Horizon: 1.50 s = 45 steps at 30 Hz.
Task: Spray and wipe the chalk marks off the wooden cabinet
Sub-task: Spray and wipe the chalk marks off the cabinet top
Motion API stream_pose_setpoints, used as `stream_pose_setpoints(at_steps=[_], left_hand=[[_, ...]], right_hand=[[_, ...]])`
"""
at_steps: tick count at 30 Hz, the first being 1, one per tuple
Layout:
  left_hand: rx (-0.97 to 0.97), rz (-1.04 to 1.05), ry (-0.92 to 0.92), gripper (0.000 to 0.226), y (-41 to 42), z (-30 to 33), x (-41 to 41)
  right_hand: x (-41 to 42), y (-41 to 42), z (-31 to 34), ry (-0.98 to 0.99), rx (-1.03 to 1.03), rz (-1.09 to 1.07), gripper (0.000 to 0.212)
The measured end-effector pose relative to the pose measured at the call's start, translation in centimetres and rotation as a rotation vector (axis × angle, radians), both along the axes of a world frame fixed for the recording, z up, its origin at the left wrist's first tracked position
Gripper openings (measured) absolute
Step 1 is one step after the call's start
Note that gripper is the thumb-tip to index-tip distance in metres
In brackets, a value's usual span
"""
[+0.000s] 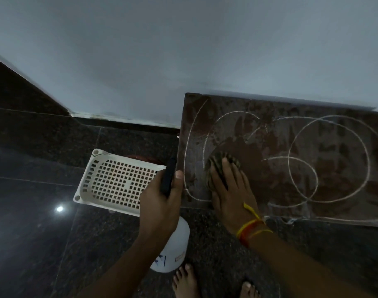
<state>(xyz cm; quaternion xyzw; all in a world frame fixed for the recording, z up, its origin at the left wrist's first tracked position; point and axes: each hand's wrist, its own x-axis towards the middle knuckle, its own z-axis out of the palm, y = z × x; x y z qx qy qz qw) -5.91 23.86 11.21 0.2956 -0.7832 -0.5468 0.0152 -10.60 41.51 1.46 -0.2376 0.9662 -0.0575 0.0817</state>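
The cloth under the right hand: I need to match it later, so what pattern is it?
The cloth looks striped, dark and light bands, seen in the head view.

Cabinet top (291,160): brown wood, wet-streaked, chalk-marked. Cloth (223,160): striped woven fabric. Basket (117,179): white perforated plastic. Spray bottle (175,246): white matt plastic. Floor (44,233): dark speckled stone, polished, glossy.

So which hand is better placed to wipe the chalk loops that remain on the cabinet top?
The right hand. It already presses the striped cloth flat on the cabinet top, beside the chalk loops. The left hand grips the spray bottle off the cabinet's edge.
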Motion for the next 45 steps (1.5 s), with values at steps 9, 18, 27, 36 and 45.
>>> stream_pose_setpoints(at_steps=[9, 18, 27, 36, 45], left_hand=[[0.010, -0.012, -0.010, 0.040, -0.5, -0.3, 0.3], [-0.001, -0.013, -0.030, 0.043, -1.3, 0.3, 0.6], [-0.008, 0.020, -0.044, 0.027, -2.5, -0.4, 0.8], [-0.032, 0.010, -0.061, 0.025, -3.6, -0.5, 1.4], [0.040, -0.002, -0.073, 0.032, -2.8, 0.2, 1.6]], right_hand=[[-2.2, -4.7, 0.0, 0.022, -0.028, -0.263, 0.058], [1.6, -3.3, 0.0, -0.023, -0.037, -0.002, 0.059], [1.3, -7.2, 0.2, -0.012, -0.082, 0.008, 0.057], [2.9, -8.2, 0.6, -0.045, -0.060, -0.144, 0.056], [5.1, -3.1, 0.6, -0.060, -0.032, 0.023, 0.058]])
